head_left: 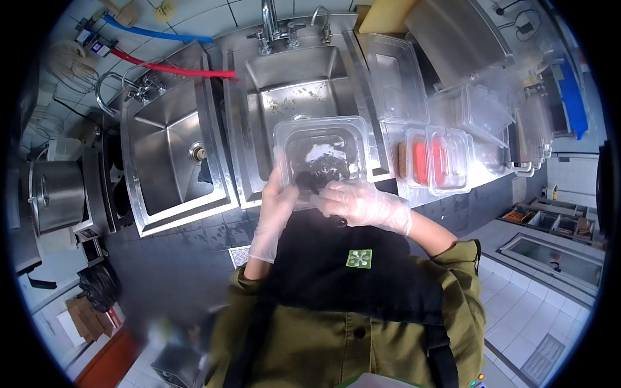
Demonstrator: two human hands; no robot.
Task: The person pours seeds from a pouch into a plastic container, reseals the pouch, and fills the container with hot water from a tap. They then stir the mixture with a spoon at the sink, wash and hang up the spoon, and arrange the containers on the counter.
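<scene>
A clear plastic container [359, 139] is in front of my body, over the near edge of the right sink [259, 116]. Its inside looks wet, with a dark patch at the near side. My left hand [279, 200], in a clear glove, is closed on the container's near left corner. At the near side is my gloved right hand [349, 202], its fingers curled together beside small dark matter; what they hold, if anything, I cannot make out. Small bits lie scattered in the sink basin beyond the container.
A second sink [165, 155] stands at the left. Red [174, 66] and blue [155, 31] hoses cross behind the sinks. Clear containers [398, 77] and smaller ones with red contents [438, 160] are on the right counter. A large pot [58, 197] is at far left.
</scene>
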